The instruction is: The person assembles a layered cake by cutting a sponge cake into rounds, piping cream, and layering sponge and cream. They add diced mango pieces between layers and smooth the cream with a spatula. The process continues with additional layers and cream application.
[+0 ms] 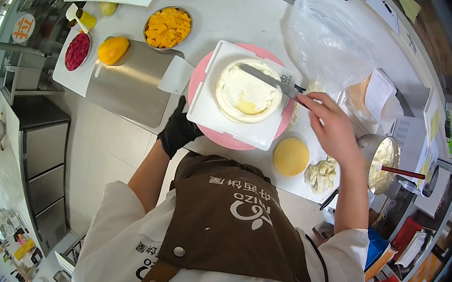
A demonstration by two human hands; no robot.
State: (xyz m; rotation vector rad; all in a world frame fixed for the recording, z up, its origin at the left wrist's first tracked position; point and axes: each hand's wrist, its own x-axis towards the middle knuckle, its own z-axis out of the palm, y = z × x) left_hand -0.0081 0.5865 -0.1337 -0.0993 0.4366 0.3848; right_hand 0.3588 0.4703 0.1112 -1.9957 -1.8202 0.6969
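My right hand (328, 123) grips the handle of a palette knife (263, 76), whose metal blade lies across the top of a round cake (246, 95). White cream covers most of the cake's top, with a patch of yellow sponge showing near its front. Under the cake is a square white board (222, 63), resting on a round pink turntable (231, 142). My left hand (179, 129), in a black glove, is at the turntable's near left rim, fingers apart and holding nothing visible. A bare round sponge layer (291, 156) sits just right of the turntable's front.
Mango cubes fill a metal bowl (168, 28); a whole peeled mango (113, 50) lies by a steel sheet (130, 85). At left is a bowl of red filling (78, 52). Rightward are crumpled cream-smeared film (321, 174), a cream bowl (386, 156) with a red-handled tool, and a plastic bag (331, 38).
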